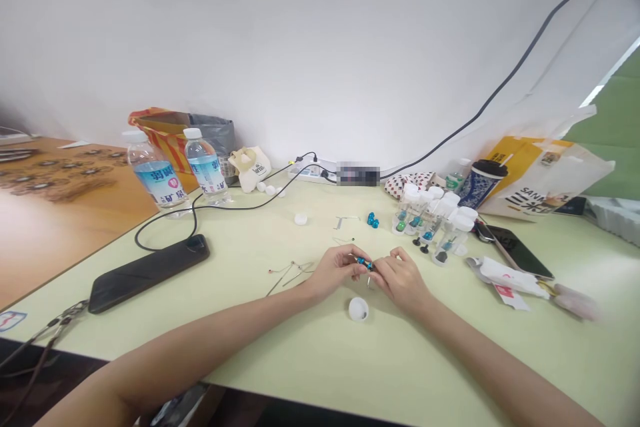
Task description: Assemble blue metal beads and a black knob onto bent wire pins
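My left hand (333, 271) pinches a small shiny blue part (361, 261) between thumb and fingers above the table. My right hand (404, 281) closes on the same blue piece from the right; its exact kind is too small to make out. A thin bent metal tool (369, 283) shows below the right fingers. Nearest the hands in front lies a white cap (359, 309), open side up, with something small inside. Thin metal rods (290, 273) lie left of my left hand. Beyond the hands are more blue parts (373, 220) and an L-shaped key (340, 222).
Several clear tubes with white caps (435, 213) stand at the right, before a paper cup (483, 183) and a bag (540, 177). A phone (520, 250) and wrapper (510, 280) lie farther right. At left are a black power bank (150, 273), its cable, and two water bottles (206, 170).
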Demonstrator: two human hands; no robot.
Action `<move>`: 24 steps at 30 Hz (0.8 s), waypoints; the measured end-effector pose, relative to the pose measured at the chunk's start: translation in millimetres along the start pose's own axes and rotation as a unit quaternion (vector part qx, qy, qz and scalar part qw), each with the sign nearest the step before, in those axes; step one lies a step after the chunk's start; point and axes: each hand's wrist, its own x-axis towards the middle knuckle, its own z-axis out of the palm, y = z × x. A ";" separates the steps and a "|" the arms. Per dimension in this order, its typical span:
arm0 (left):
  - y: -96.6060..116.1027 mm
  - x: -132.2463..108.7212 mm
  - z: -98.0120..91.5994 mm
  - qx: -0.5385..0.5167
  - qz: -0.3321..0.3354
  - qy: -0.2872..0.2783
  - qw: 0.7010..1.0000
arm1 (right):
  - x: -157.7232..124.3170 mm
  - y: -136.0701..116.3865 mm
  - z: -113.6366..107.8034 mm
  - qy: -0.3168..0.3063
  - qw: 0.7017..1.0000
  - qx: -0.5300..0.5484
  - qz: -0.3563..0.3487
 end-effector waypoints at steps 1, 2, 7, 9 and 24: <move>-0.2 -0.1 0.1 0.002 0.001 0.001 1.000 | -0.1 -0.1 -0.2 0.000 1.000 0.002 0.004; -0.4 -0.2 0.0 0.004 0.002 0.003 1.000 | -0.1 -0.3 -0.4 0.002 1.000 0.004 0.008; -0.4 0.3 -0.6 0.010 0.009 0.023 1.000 | 0.4 -0.8 0.5 0.023 1.000 -0.002 0.016; -1.2 0.8 -0.8 0.012 0.011 0.026 1.000 | 0.3 -1.0 2.4 0.024 1.000 -0.005 0.010; -7.3 1.4 -3.1 0.041 0.039 0.015 0.998 | -0.5 -2.1 0.9 0.011 1.000 0.003 0.009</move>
